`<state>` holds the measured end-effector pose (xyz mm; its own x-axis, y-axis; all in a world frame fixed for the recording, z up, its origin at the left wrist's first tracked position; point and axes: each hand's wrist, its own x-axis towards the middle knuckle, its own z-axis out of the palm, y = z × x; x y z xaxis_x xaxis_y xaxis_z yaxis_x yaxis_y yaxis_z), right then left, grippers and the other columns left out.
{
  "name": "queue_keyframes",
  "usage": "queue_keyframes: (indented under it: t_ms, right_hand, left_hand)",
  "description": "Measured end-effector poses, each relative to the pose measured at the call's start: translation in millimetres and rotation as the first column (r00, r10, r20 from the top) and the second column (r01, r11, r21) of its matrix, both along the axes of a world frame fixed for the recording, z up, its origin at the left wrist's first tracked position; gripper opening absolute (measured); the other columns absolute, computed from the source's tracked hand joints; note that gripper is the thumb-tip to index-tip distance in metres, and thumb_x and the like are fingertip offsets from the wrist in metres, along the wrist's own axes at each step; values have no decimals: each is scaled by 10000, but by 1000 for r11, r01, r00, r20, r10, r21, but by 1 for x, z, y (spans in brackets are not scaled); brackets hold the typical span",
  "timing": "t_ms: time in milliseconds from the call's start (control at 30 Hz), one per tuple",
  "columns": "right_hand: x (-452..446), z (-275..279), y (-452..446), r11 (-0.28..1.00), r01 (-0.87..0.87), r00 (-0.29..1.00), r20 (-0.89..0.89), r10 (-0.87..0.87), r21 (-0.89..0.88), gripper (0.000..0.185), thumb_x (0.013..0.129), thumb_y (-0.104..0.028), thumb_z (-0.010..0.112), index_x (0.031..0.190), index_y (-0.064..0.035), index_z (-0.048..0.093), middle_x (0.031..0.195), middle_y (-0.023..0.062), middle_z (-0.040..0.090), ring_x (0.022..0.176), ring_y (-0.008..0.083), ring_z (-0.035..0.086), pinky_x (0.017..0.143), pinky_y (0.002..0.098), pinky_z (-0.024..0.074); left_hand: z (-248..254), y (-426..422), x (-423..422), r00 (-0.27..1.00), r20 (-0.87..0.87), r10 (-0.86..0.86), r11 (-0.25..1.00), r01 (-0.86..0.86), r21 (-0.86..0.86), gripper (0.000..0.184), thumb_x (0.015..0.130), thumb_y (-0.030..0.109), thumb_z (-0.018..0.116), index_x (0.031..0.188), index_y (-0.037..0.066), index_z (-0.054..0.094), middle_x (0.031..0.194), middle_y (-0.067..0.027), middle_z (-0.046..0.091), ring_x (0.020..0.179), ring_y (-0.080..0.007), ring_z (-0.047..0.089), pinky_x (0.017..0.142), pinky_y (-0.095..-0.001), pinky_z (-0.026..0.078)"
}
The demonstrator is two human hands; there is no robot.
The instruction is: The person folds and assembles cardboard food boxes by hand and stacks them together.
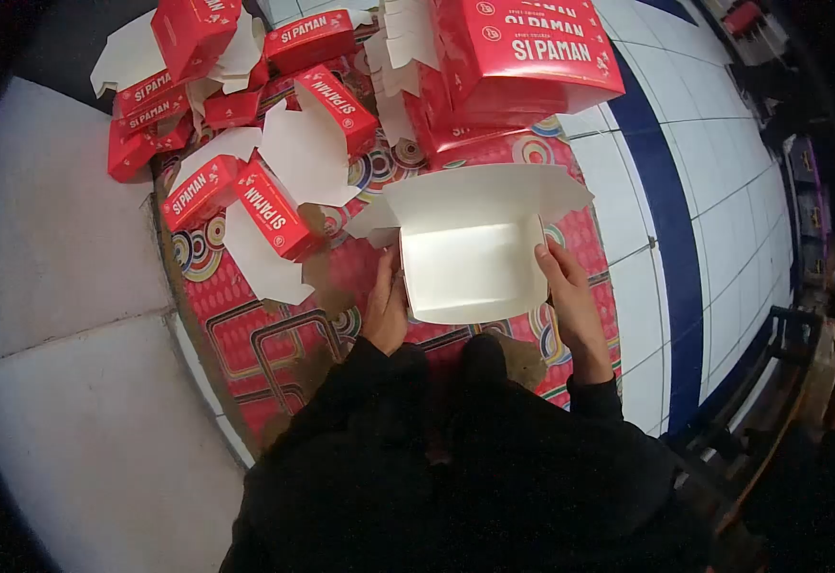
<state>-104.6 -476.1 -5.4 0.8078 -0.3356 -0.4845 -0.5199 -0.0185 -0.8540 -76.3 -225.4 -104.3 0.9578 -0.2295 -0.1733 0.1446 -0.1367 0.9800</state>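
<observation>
Between my hands is a cardboard food box (473, 263), its white inside facing me and its lid flap (475, 191) raised at the far side. My left hand (384, 307) presses against the box's left wall, fingers partly hidden behind it. On the right wall, my right hand (570, 291) grips the edge with the thumb near the rim. Several red boxes marked "SI PAMAN" (274, 210) lie with lids open on the patterned mat, ahead and left of my hands.
A stack of red boxes (541, 62) stands at the far right of the patterned mat (245, 344). More folded boxes (193, 38) are heaped at the far left. White tiles with a dark blue stripe (661, 210) run along the right; a pale raised slab (73, 382) borders the left.
</observation>
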Motion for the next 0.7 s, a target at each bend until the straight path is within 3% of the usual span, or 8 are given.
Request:
queue_keyframes:
  t_ms: [133,167,200,333,400,467,567,700]
  right_hand:
    - [-2,6,-4,993,22,998,-61,-15,117,607,987,-402,592,1384,47,496,1050,70,646,908,97,576,784,242,455]
    - [-2,5,-2,992,9,998,-60,-1,130,607,987,-402,592,1384,47,496,1050,70,646,908,97,576,784,242,455]
    - [-2,4,0,995,-20,999,-44,24,95,609,988,-407,586,1392,38,489,1039,60,648,877,85,563,747,236,441]
    - [3,12,0,992,-94,993,-70,100,85,595,988,-433,568,1398,-10,482,1022,46,652,804,70,524,674,233,407]
    - [5,13,-3,990,-128,987,-92,133,53,591,986,-445,565,1396,-31,469,1022,54,653,784,75,532,679,239,415]
    - [6,12,-1,989,-144,987,-72,145,30,582,989,-436,565,1399,-37,457,1002,50,648,767,72,527,667,240,413]
    - [6,11,-1,991,-133,989,-56,134,19,563,994,-418,563,1400,-48,436,957,36,634,745,73,523,653,247,414]
    - [10,-1,-10,988,-148,986,-62,151,50,528,1004,-400,555,1387,-60,423,967,31,599,775,86,529,646,264,421]
  left_hand:
    - [14,0,2,990,-138,-7,1000,3,-28,452,1071,205,326,1512,110,295,1400,-179,502,1231,-244,525,1015,-361,421]
    - [0,0,-1,1000,-28,9,997,-11,-77,450,1075,221,329,1515,131,298,1370,-164,525,1125,-207,569,907,-330,480]
    - [1,1,-1,995,-97,-8,997,0,-78,450,1076,225,333,1515,136,301,1366,-155,529,1083,-195,579,845,-316,493]
    - [2,2,-1,983,-180,-23,986,-8,-169,471,1070,252,342,1521,120,306,1397,-136,502,1066,-182,578,813,-296,498]
    - [6,5,0,971,-237,-32,979,-18,-205,482,1069,270,347,1518,100,307,1418,-139,481,1128,-195,560,892,-306,484]
    - [7,3,1,982,-185,-46,956,-11,-295,524,1067,322,362,1512,53,300,1455,-147,432,1285,-219,463,1058,-332,377]
    - [1,4,-2,984,-164,-62,930,-3,-368,549,1064,345,379,1504,29,298,1473,-155,401,1377,-230,366,1128,-349,291]
    - [23,1,-3,988,-142,-57,960,15,-278,530,1055,360,410,1464,32,341,1456,-153,409,1366,-242,368,1120,-368,294]
